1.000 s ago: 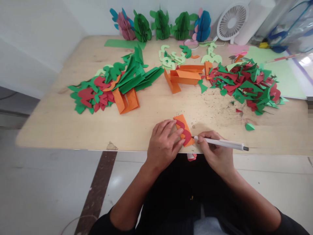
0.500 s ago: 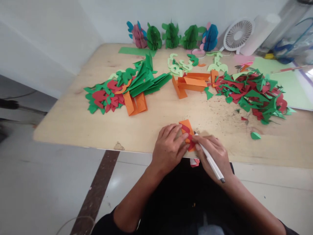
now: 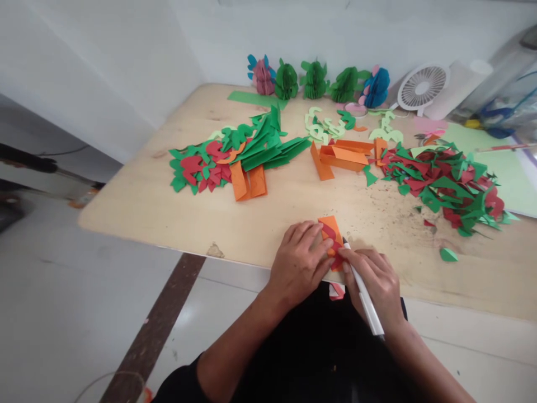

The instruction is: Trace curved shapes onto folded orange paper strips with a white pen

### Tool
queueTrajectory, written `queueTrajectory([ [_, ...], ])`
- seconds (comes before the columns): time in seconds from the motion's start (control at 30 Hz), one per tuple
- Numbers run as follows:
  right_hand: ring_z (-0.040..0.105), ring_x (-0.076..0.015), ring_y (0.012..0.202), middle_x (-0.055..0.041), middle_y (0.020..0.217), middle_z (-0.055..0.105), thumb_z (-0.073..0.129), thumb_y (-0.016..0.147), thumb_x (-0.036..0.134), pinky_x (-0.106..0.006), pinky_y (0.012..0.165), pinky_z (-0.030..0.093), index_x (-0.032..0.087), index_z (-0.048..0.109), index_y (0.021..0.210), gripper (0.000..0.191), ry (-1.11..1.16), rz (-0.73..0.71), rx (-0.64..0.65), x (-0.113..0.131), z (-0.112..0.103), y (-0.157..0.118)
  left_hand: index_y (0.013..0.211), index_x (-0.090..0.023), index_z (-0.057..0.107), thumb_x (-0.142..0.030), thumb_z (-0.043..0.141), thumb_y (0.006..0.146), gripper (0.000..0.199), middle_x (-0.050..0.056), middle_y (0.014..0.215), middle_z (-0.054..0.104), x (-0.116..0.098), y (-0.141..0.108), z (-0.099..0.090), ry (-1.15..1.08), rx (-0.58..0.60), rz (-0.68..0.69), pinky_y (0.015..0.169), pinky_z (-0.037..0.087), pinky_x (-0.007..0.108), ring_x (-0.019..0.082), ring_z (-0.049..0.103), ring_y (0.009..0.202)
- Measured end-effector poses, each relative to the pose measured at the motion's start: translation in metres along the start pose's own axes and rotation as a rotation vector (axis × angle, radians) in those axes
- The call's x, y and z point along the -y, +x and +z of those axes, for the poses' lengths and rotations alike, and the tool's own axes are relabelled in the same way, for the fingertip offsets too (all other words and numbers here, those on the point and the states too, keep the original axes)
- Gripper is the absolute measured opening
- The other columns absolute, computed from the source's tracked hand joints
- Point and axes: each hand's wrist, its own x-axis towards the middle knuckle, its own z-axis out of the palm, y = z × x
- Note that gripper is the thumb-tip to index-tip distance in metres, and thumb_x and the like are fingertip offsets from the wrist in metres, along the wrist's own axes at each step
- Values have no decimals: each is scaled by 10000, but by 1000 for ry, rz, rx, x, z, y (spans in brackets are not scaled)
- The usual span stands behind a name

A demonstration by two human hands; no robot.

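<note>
At the table's front edge, my left hand [image 3: 297, 260] presses a curvy red paper cutout [image 3: 337, 246] flat onto a folded orange paper strip [image 3: 328, 221]. Its fingertips and thumb rest on the two layers and partly cover them. My right hand [image 3: 380, 280] grips a white pen [image 3: 366, 308] with a dark tip. That tip points at the right edge of the orange strip, close to the red cutout. Whether it touches the paper I cannot tell. The fingertips of my right hand also rest by the red cutout.
Green and red cutouts [image 3: 197, 165] with folded green strips [image 3: 268, 148] lie left. Folded orange strips [image 3: 346, 155] are in the middle, a scrap heap [image 3: 453, 184] right. Several honeycomb paper figures [image 3: 314, 81] and a white fan [image 3: 423, 88] stand along the wall.
The camera view has shifted, so everything sits lower and mostly further right. The pen tip has moved slightly along the strip's right edge; both hands keep their hold.
</note>
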Motion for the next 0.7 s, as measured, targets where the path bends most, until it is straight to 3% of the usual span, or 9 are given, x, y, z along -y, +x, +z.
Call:
queueTrajectory([
  [0.37, 659, -201, 821, -60, 852, 744, 555, 882, 61, -331, 756, 448, 157, 632, 1120, 268, -43, -45, 0, -2, 2, -3, 1156, -125, 640, -327, 491, 938, 332, 162, 1306, 607, 1, -1, -2, -47, 34, -10, 1090, 411, 524, 308, 504, 1252],
  [0.7, 655, -201, 823, -59, 860, 745, 547, 877, 57, -331, 766, 451, 172, 636, 1134, 295, -31, -49, -3, -3, 2, -3, 1234, -207, 635, -398, 525, 932, 373, 127, 1393, 554, 19, 2, -19, -16, 233, 100, 1117, 313, 592, 348, 432, 1327],
])
